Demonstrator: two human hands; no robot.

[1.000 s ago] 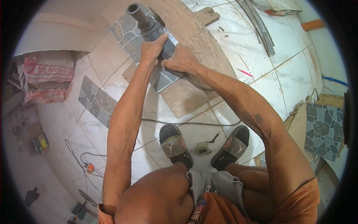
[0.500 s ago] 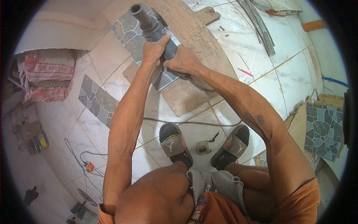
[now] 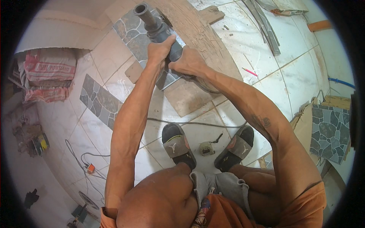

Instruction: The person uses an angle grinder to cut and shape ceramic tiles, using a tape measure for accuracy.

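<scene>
Both my hands grip a dark grey angle grinder (image 3: 162, 33) at the top middle, its tubular side handle sticking up. My left hand (image 3: 159, 51) is wrapped round the body just behind the head. My right hand (image 3: 188, 60) holds the rear end. Beside the head, part of the disc (image 3: 164, 17) shows; its lower edge is hidden. Under the grinder lies a stone-patterned grey tile (image 3: 131, 34), which rests on worn wooden boards (image 3: 190, 97).
A second cut tile piece (image 3: 97, 98) lies at left. A power cord (image 3: 182, 124) crosses before my sandals, with a tape measure (image 3: 206, 148) between them. A pink pencil (image 3: 249, 72) and tile strips (image 3: 266, 30) lie right. Cement bags (image 3: 49, 66) stand far left, another tile (image 3: 330, 133) far right.
The grinder and both hands have shifted very slightly to the right along the tile. My grip is unchanged.
</scene>
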